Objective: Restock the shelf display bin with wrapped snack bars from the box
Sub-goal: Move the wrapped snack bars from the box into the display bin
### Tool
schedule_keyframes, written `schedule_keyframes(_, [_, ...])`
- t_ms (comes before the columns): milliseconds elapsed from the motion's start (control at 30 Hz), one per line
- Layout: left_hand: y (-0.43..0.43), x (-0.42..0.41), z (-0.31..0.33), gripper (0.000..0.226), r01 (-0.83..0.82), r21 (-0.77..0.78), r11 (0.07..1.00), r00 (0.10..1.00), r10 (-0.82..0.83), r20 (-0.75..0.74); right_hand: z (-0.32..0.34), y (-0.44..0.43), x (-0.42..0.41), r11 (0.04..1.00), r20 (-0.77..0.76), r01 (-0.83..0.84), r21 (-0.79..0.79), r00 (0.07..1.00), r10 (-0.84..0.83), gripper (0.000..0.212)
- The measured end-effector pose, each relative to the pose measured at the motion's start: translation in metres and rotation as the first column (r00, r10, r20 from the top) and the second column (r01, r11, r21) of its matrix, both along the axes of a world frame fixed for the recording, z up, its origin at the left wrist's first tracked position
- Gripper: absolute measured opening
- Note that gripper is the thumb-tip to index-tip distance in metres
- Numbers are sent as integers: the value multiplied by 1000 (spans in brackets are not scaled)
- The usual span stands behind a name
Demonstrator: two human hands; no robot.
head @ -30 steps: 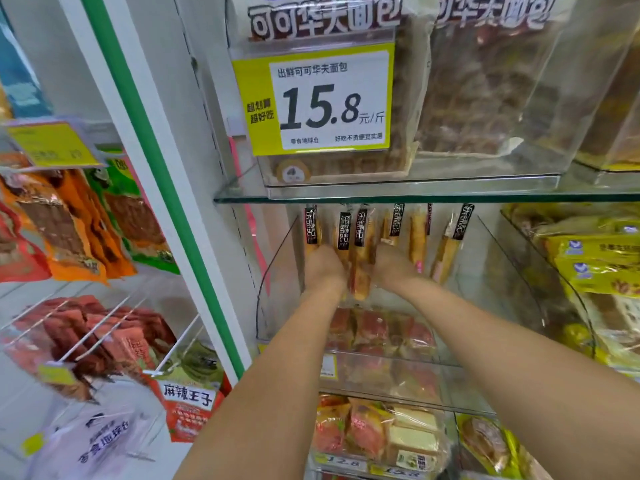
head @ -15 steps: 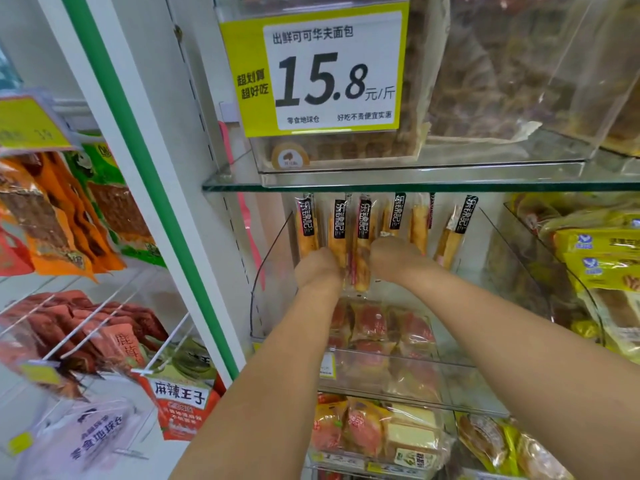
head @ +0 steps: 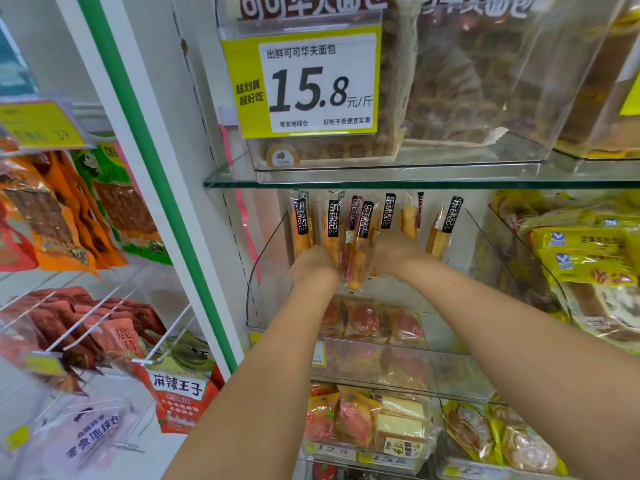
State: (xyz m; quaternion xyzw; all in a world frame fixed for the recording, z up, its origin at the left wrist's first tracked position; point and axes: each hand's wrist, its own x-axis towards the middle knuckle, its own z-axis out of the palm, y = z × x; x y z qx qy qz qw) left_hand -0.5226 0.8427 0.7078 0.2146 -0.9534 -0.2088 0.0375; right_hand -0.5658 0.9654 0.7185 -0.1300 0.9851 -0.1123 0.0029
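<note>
Several wrapped snack bars [head: 356, 237], tan with black labels, stand upright in a row at the back of a clear display bin [head: 263, 258] under a glass shelf. Both my arms reach into the bin. My left hand [head: 313, 268] grips the lower ends of the bars on the left of the row. My right hand [head: 394, 252] grips the bars beside it, fingers hidden behind the wrappers. One bar between my hands hangs lower than the others. One bar [head: 443, 230] leans alone at the right. No box is in view.
A glass shelf [head: 415, 183] lies just above my hands, carrying a clear bin with a yellow 15.8 price tag [head: 304, 84]. Red wrapped cakes [head: 367, 320] lie in the bin's bottom. Yellow packets [head: 581, 258] fill the bin to the right. Hanging snack bags [head: 69, 216] are on pegs at left.
The camera has tilted slightly, shifting the view. My hands stay on the upright bars at the back of the bin and have drawn a little closer together.
</note>
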Motion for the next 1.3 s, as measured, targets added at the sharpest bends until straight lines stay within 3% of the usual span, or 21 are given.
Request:
schedule_keyframes(100, [1,3,2,13,-2,84,996,999,6,-47,4,2,6,999,-43,35,-21,998,-36,60])
schedule_keyframes(167, [2,19,5,12,45,143,989,988,-23,-156,8,6,21,994,-118,43,-103,992,-55,54])
schedule_keyframes(267, [10,79,4,12,180,237,955,871,-43,-489,11,20,70,918,-313,-100,-383,949,-27,41])
schedule_keyframes(367, [23,155,-11,12,200,297,934,811,12,-585,4,39,133,825,-388,-263,-500,920,57,43])
schedule_keyframes(467, [36,219,-51,16,174,381,908,866,43,-498,-30,58,181,783,-331,-305,-542,934,135,49])
schedule_keyframes(567, [49,267,-111,17,109,447,888,920,79,-383,-88,77,217,804,-219,-309,-507,949,226,45])
schedule_keyframes(767, [81,335,-262,16,-165,532,831,981,194,0,-246,116,277,883,163,-328,-336,903,397,29])
schedule_keyframes(867, [99,358,-340,18,-288,557,779,957,219,188,-333,135,295,919,293,-306,-249,881,372,21])
schedule_keyframes(1000, [114,381,-453,30,-408,509,758,896,225,384,-457,159,304,972,463,-219,-90,854,235,33])
schedule_keyframes(1100, [119,386,-532,27,-468,482,740,855,243,458,-542,174,312,992,581,-126,-26,806,118,24])
schedule_keyframes(1200, [122,386,-601,17,-528,520,672,825,259,503,-617,180,320,981,653,-193,35,747,124,12])
schedule_keyframes(1300, [124,386,-669,13,-618,546,565,768,289,571,-688,181,324,940,690,-338,52,693,211,44])
